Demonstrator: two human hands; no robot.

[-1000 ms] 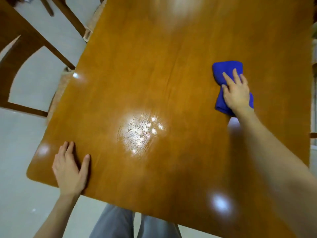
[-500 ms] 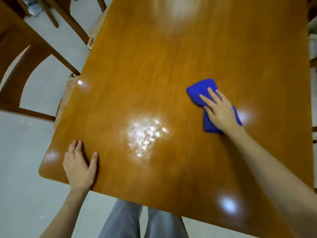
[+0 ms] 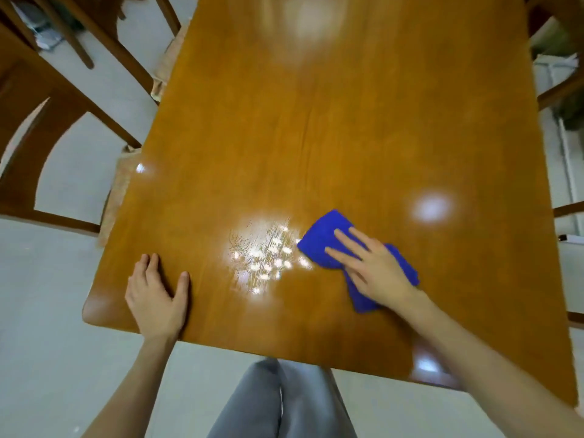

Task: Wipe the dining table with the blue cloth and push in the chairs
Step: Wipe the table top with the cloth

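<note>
The glossy brown dining table (image 3: 331, 128) fills the middle of the view. A folded blue cloth (image 3: 322, 238) lies on its near half, and my right hand (image 3: 374, 270) presses flat on top of it with fingers spread, pointing left. Just left of the cloth a patch of small wet streaks (image 3: 265, 257) glints on the wood. My left hand (image 3: 156, 295) rests flat and empty on the table's near left corner. A wooden chair (image 3: 41, 147) stands pulled out from the left side; a second chair (image 3: 104, 36) stands behind it.
Parts of more chair frames (image 3: 559, 90) show along the table's right edge. A cushioned seat (image 3: 118, 191) pokes out under the left edge. My grey-trousered legs (image 3: 278, 403) stand at the near edge. Pale floor tiles (image 3: 41, 311) surround the table.
My right hand has slid the blue cloth down and to the left across the table, from the right side toward the wet patch. My left hand has stayed on the corner.
</note>
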